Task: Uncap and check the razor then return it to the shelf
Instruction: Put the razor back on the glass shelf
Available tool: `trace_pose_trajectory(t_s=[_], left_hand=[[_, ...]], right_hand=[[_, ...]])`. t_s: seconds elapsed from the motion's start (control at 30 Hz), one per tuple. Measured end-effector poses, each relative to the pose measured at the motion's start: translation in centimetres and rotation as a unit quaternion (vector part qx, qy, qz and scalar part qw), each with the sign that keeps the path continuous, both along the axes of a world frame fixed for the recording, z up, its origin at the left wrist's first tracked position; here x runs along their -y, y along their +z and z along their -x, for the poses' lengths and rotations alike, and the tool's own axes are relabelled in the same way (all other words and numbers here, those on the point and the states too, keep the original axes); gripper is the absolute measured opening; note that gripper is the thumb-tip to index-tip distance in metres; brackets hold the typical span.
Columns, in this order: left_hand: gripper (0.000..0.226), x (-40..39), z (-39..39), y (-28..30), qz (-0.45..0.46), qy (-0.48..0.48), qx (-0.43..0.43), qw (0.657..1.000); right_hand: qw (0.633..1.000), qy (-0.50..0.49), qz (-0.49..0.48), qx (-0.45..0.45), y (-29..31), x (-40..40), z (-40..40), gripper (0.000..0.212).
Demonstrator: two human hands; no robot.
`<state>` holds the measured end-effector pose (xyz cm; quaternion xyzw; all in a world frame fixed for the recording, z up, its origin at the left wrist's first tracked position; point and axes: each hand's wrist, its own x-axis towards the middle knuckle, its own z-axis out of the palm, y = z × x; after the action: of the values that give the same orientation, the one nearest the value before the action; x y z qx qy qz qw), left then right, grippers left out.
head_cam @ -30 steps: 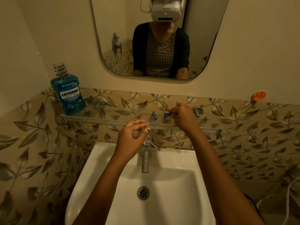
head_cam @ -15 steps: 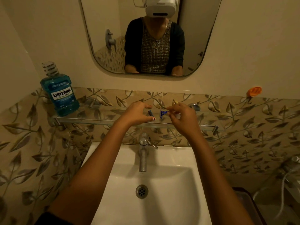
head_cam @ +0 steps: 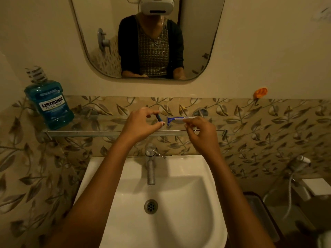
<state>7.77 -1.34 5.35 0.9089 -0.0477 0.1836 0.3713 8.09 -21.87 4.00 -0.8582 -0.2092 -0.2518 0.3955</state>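
Nearest to me is the white sink (head_cam: pixel 193 176), its drain in the middle of the basin and the chrome tap (head_cam: pixel 150 163) standing at its back rim. Both my forearms reach over the basin, one on each side of the tap, up to the glass shelf (head_cam: pixel 100 130) fixed to the leaf-patterned tiles.

My left hand (head_cam: pixel 141 125) is over the middle of the shelf, near its front edge. Thumb and forefinger are curled around the small dark blue cap (head_cam: pixel 159 118), which stands tilted between them; I cannot tell whether they actually pinch it or only bracket it, nor whether it rests on the glass.

My right hand (head_cam: pixel 200 132) is just right of that. Its fingers are closed on the white handle of the razor (head_cam: pixel 176 119), holding it roughly level, parallel to the shelf's length. The blue head points left toward the cap, close to it but not touching, and it is bare of the cap.

At the shelf's left end stands a blue mouthwash bottle (head_cam: pixel 51 104), upright. Further back, the mirror (head_cam: pixel 197 42) on the wall shows my reflection, and an orange hook (head_cam: pixel 261 92) sits on the wall above the tiles to the right.
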Motion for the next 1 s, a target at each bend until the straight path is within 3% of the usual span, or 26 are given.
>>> trace_pose_trajectory(t_s=[0.3, 0.73, 1.0], left_hand=[[0.051, 6.0, 6.2, -2.9, 0.047, -0.092, 0.023, 0.994], [0.045, 22.9, 5.4, -12.4, 0.0, -0.19, -0.108, 0.976], [0.05, 35.3, 3.2, -21.7, -0.055, -0.23, -0.234, 0.943]], right_hand=[[0.996, -0.079, -0.04, -0.019, -3.4, 5.4, 5.3, 0.021], [0.966, -0.2, -0.067, -0.148, -11.4, 21.8, 9.1, 0.021], [0.923, -0.249, -0.101, -0.274, -19.9, 31.2, 8.6, 0.02]])
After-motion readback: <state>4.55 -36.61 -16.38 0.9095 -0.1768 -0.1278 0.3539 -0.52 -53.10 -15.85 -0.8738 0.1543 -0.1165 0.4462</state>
